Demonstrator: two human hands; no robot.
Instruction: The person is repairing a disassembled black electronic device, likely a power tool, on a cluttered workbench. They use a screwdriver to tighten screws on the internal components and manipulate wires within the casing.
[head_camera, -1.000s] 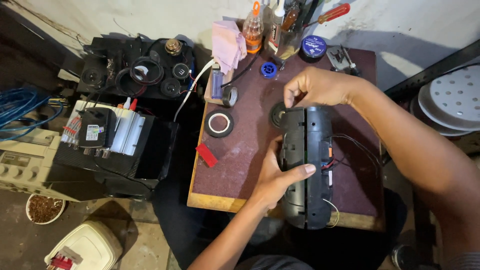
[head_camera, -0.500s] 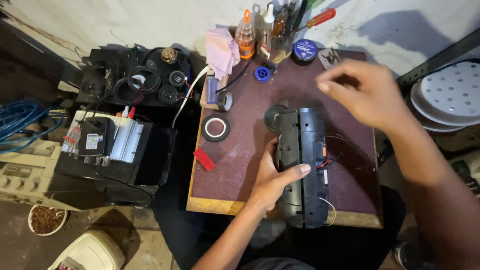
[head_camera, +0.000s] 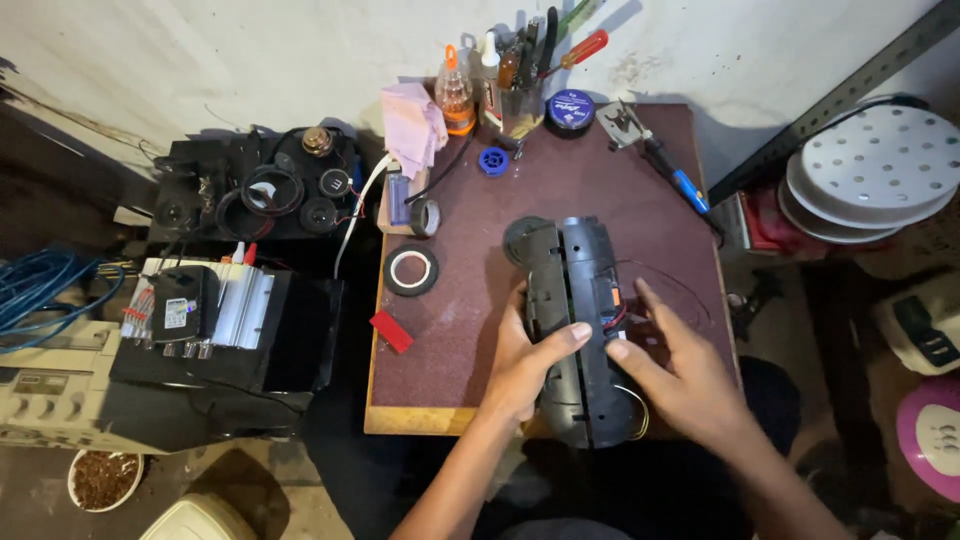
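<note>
A long black plastic casing (head_camera: 577, 300) with loose thin wires lies lengthwise on the small brown table (head_camera: 450, 350), its near end past the front edge. My left hand (head_camera: 525, 360) clasps its left side, thumb laid across the top. My right hand (head_camera: 670, 365) rests against its right side, fingers spread, index finger touching the casing near the orange part and the wires. Neither hand lifts it off the table.
A roll of black tape (head_camera: 411, 271), a red piece (head_camera: 392, 331), a blue reel (head_camera: 493, 160), a soldering iron (head_camera: 660, 160), bottles and screwdrivers (head_camera: 520, 60) sit on the table. Black electronics (head_camera: 220, 310) stand left, white perforated discs (head_camera: 875, 170) right.
My right hand has come down from the far end of the casing, passed above the table, and now rests at the casing's right side. My left hand has kept its hold.
</note>
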